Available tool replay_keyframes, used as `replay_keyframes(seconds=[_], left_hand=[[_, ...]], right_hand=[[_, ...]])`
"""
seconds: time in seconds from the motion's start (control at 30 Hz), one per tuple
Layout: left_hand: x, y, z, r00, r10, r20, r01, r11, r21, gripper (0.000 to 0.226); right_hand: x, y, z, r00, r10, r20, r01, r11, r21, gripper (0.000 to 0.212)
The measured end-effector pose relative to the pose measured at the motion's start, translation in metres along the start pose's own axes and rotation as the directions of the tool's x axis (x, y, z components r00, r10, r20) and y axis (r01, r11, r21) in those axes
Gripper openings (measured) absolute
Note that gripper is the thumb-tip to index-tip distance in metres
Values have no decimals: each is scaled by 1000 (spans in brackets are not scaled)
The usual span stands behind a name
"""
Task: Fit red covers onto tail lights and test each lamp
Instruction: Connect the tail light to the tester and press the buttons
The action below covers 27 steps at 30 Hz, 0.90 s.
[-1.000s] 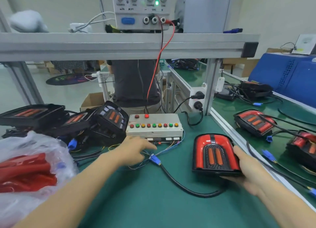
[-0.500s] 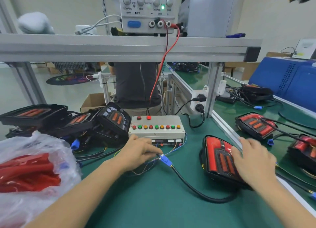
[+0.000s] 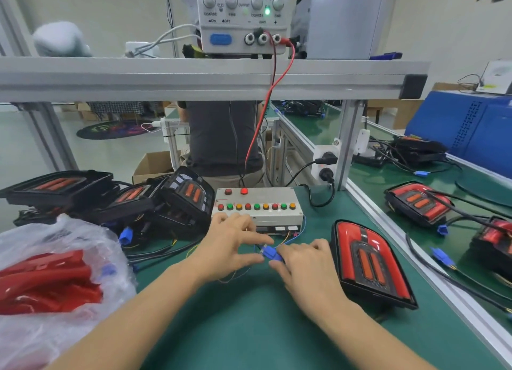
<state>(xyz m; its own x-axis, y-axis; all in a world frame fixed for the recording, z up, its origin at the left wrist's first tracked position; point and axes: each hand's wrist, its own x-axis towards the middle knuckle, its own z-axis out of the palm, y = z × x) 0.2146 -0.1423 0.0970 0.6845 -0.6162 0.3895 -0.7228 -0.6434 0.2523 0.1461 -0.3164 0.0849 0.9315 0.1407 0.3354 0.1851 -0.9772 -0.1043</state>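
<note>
Change: the right hand [image 3: 307,264] has left the covered tail light [image 3: 371,261] and come across to the blue plug [image 3: 271,252], where the left hand [image 3: 231,243] was already working.
Meaning for task: the red cover is seated on this lamp; judged to be the connect or disconnect step at the test box [image 3: 257,206], whose upper red lamp is lit.
Grip, left: thumb and fingers closed on the left end of the plug.
Grip, right: fingertips closed on its right end; whether the two halves are joined cannot be told.
Lamp: flat on the mat, just right of the grip, untouched.
Surface: green bench mat [image 3: 249,314], bare below the grip.
Left of grip: bag of red covers [image 3: 52,275]; beyond it, uncovered lamps [image 3: 133,197] in a heap.
Far right: finished lamps [image 3: 418,203] on the neighbouring bench.
Above: power supply [image 3: 241,17] on the shelf, green light on.
</note>
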Motion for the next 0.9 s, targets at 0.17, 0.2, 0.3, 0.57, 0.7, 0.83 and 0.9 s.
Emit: replay_keyframes(seconds=[0.17, 0.2, 0.3, 0.57, 0.7, 0.83, 0.9], left_hand=[[2, -4, 5, 976, 213, -48, -197, 953, 230, 14], [1, -10, 2, 976, 212, -56, -190, 944, 269, 12], [-9, -31, -5, 999, 1, 54, -18, 950, 311, 16], [8, 32, 26, 998, -55, 29, 44, 956, 291, 59], [30, 95, 44, 959, -226, 171, 250, 960, -130, 71], [49, 134, 64, 747, -398, 533, 663, 502, -555, 91], [54, 140, 76, 764, -454, 458, 645, 542, -538, 84]], right_hand=[[-3, -1, -8, 999, 14, 32, -11, 997, -71, 31], [-5, 1, -13, 1000, 28, 6, -28, 998, -64, 30], [-7, 16, -34, 983, 139, -121, -122, 983, 140, 37], [1, 114, -65, 721, 636, 273, -539, 269, 798, 30], [-18, 138, -40, 650, 714, 260, -717, 463, 521, 43], [-30, 133, -20, 600, 736, 314, -768, 420, 483, 75], [-32, 133, -16, 572, 738, 358, -785, 365, 501, 70]])
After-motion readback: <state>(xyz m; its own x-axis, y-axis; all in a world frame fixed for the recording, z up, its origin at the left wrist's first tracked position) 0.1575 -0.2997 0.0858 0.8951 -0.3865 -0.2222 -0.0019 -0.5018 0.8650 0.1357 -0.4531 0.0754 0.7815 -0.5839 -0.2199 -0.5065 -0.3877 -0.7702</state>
